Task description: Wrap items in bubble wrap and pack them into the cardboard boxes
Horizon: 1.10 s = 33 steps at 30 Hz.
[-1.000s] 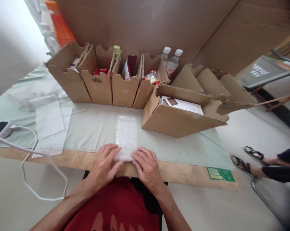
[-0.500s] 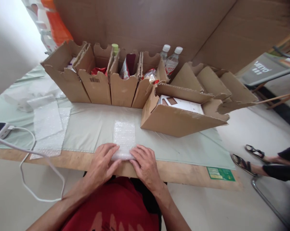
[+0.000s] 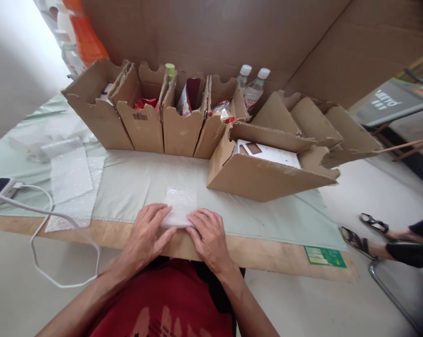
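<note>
Shorter than a second ago, the strip of bubble wrap [image 3: 179,209] now shows only a small patch beyond the fingers, where earlier it ran well up the pale green mat [image 3: 134,182] toward the boxes; both hands have stayed at its near end, low in the middle of the frame. The left hand [image 3: 145,236] lies palm down with its fingers loosely spread and pressed flat onto the left part of the wrap, not closed around it. The right hand [image 3: 207,235] mirrors it, flat and open, fingertips resting on the right part of the wrap, so the two sets of fingers nearly meet over the bundle. Whether anything is tucked inside the wrap cannot be told. The wrap sits at the near edge of the mat, just where the bare wooden table edge [image 3: 267,255] begins. Across the upper middle of the frame stands a row of cardboard boxes [image 3: 146,126] holding packets and bottles, and to the right of centre lies a larger open carton [image 3: 264,175] with a white card inside. At the left, more bubble wrap sheets [image 3: 73,180] lie on the mat, beside a white cable [image 3: 46,220] that loops off the table. At the far right edge, another person's sandalled feet [image 3: 362,234] rest on the floor.
</note>
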{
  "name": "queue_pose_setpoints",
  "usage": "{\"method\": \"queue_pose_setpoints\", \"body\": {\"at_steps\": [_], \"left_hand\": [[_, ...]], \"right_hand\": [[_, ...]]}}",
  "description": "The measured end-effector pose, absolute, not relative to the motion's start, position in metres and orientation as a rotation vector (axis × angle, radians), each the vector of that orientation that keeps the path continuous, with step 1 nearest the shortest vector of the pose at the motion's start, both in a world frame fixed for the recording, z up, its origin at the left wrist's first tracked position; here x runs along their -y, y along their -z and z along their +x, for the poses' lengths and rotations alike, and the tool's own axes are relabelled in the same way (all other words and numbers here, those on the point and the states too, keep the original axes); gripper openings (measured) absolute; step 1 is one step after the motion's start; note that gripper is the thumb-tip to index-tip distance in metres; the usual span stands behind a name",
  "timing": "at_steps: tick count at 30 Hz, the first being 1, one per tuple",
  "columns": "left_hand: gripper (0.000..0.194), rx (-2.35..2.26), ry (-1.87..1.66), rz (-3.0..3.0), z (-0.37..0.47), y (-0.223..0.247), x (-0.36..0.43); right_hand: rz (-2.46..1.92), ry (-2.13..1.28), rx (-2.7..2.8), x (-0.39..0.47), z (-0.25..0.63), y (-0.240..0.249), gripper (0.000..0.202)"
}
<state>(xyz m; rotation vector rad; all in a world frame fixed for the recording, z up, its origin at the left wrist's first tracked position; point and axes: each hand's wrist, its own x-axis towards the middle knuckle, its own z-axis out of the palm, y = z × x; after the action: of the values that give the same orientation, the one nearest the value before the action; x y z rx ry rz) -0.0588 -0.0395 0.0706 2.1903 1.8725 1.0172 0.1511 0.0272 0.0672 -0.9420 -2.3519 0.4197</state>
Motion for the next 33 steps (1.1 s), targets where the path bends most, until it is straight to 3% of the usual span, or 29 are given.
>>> {"method": "queue_pose_setpoints", "body": {"at_steps": [4,9,13,17,21,23,27,30,33], "left_hand": [[0.036,-1.771,-1.014,2.158,-0.057,-0.069,0.043],[0.033,-1.991,-0.93,2.031,-0.06,-0.062,0.02],[0.038,-2.067,-1.077,1.713,-0.059,-0.066,0.03],[0.065,-1.788,-1.271,1.087,-0.046,-0.069,0.056],[0.091,-1.524,-1.243,0.735,-0.033,-0.075,0.057],[0.092,-1.489,-1.218,0.7,-0.026,-0.08,0.051],[0.088,-1.427,-1.207,0.812,-0.007,-0.088,0.041],[0.082,-1.38,-1.205,0.919,0.008,-0.09,0.032],[0.081,-1.237,-1.3,1.045,0.014,-0.092,0.017]], "right_hand": [[-1.027,-0.533,2.274,-0.025,0.156,-0.073,0.025],[-1.021,-0.338,2.376,-0.03,0.152,-0.069,0.039],[-0.997,-0.378,2.367,-0.043,0.141,-0.062,0.029],[-1.068,-0.575,2.144,-0.038,0.138,-0.068,0.025],[-1.037,-0.827,2.111,-0.014,0.148,-0.084,0.023],[-1.083,-0.935,2.043,-0.004,0.158,-0.087,0.032],[-1.118,-1.406,1.637,0.002,0.183,-0.086,0.067],[-1.097,-1.634,1.421,-0.003,0.202,-0.091,0.048],[-1.169,-1.527,1.403,-0.021,0.226,-0.115,0.035]]}}
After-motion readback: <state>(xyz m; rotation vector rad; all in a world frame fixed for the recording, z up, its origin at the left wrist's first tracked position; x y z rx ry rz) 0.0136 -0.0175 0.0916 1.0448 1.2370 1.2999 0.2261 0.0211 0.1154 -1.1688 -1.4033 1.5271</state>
